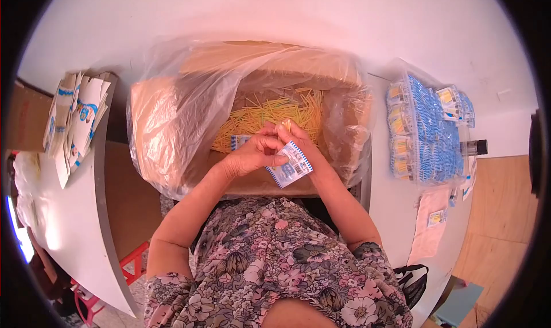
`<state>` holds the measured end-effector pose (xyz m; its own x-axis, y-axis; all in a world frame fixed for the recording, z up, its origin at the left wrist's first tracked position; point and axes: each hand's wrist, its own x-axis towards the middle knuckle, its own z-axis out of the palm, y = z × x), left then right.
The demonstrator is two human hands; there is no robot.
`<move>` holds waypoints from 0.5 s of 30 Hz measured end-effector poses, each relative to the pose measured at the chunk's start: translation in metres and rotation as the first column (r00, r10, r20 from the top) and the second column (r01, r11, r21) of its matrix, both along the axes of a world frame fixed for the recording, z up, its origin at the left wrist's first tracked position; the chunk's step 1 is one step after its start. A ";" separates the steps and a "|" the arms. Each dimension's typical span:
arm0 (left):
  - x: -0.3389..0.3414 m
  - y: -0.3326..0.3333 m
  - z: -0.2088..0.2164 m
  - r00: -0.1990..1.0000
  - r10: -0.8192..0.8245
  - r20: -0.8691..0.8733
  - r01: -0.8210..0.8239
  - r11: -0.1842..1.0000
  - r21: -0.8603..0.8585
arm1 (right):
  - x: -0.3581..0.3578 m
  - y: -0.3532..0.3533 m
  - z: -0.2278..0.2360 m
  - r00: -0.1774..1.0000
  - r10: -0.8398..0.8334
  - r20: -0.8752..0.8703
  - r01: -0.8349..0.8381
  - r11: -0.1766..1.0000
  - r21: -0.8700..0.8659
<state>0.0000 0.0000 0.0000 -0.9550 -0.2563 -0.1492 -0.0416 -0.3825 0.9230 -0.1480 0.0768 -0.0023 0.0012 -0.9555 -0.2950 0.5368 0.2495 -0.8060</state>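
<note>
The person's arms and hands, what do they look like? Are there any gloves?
No gloves! The left hand and right hand are bare, with uncovered fingers. The left forearm and right forearm are bare too. The short sleeves are dark grey with pink and white flowers.

A lone fisheye view looks down from the wearer's head, floral garment [275, 253] close at six o'clock, left hand [247, 156] and right hand [297, 137] mid-dial.
</note>
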 end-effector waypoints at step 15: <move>-0.009 0.033 0.030 0.986 0.166 0.009 -0.165 0.983 -0.078 | -0.036 0.059 0.072 0.373 -0.211 -0.903 -0.309 0.890 -0.336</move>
<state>-0.0089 0.0328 0.0301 -0.8960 -0.4222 -0.1375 0.0022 -0.3137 0.9495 -0.1841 0.1354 0.0701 0.0381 -0.9697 0.2412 -0.5817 -0.2177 -0.7837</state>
